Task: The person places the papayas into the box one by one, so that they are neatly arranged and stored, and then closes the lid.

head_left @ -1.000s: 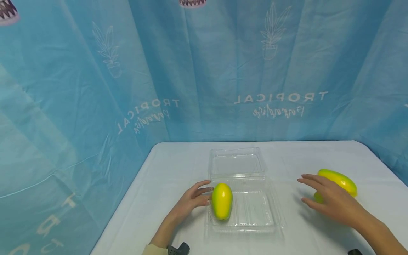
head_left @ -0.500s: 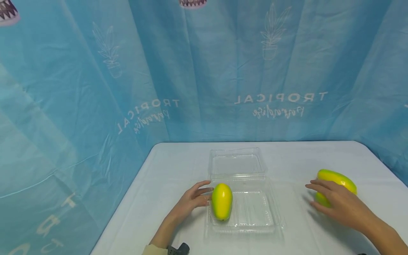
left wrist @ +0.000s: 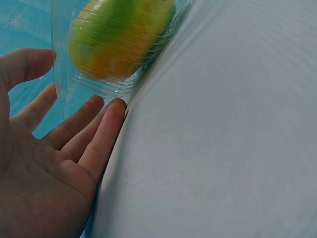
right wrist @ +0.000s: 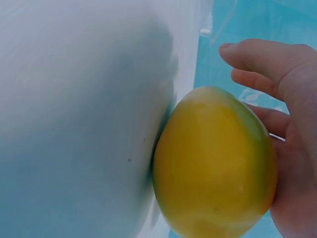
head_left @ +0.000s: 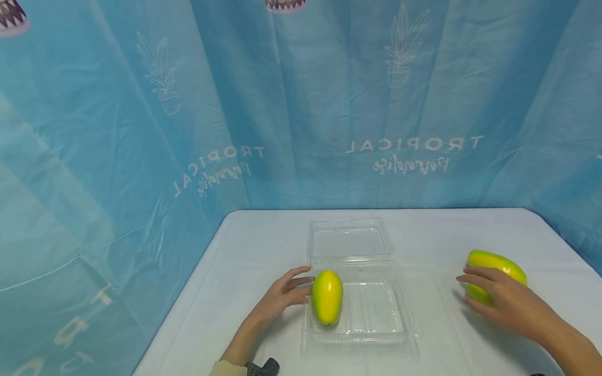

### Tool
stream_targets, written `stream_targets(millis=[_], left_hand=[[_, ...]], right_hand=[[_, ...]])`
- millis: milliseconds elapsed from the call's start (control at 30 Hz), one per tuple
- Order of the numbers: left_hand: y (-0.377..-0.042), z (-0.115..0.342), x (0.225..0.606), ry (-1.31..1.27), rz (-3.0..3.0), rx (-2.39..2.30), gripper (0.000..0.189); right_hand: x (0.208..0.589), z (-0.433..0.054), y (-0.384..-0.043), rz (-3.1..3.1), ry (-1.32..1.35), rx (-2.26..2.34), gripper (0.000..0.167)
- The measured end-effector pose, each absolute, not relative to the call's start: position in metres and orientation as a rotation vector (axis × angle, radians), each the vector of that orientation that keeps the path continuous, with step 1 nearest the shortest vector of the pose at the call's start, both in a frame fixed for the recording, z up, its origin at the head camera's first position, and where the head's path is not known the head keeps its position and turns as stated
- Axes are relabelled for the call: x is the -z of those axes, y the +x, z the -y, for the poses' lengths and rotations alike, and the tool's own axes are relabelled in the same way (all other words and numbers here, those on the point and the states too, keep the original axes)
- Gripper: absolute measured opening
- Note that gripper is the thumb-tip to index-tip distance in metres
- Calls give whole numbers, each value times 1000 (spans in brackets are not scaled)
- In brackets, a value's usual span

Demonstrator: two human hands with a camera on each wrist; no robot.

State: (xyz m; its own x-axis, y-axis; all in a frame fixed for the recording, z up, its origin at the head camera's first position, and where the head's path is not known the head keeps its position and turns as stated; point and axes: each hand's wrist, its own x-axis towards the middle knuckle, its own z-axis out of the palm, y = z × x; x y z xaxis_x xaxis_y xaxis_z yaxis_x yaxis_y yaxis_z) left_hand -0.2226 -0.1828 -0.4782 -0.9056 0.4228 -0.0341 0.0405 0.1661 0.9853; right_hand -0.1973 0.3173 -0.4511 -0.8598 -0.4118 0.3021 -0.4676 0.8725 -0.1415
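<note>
A yellow-green mango (head_left: 327,297) lies in the left part of the clear plastic clamshell container (head_left: 371,308), whose lid (head_left: 349,243) is folded back. My left hand (head_left: 280,296) is at the container's left side, fingers spread and fingertips right at the rim. In the left wrist view the thumb meets the clear edge beside the mango (left wrist: 121,39). On the right, my right hand (head_left: 512,303) is beside two more mangoes, a farther one (head_left: 498,263) and a nearer one (head_left: 479,295) partly hidden by its fingers. The right wrist view has one mango (right wrist: 213,163) close against the palm, fingers extended loosely.
A white cloth covers the table (head_left: 263,235). Blue printed curtains (head_left: 301,104) hang behind it and along both sides. The table's back edge runs close in front of the curtain.
My right hand has moved right and slightly toward me, beside the nearer mango. The left hand, the container and the mangoes stay as they were.
</note>
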Motion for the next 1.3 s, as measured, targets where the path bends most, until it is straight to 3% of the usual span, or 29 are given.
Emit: stream_targets(millis=[867,1300], left_hand=[[-222,183,475,468,-2151,-1796,55],[-223,184,481,480,-2172,-1788,55]], right_hand=[[457,-328,-195,2933,431,-322,52],[456,-327,-197,2937,456,-288,46]])
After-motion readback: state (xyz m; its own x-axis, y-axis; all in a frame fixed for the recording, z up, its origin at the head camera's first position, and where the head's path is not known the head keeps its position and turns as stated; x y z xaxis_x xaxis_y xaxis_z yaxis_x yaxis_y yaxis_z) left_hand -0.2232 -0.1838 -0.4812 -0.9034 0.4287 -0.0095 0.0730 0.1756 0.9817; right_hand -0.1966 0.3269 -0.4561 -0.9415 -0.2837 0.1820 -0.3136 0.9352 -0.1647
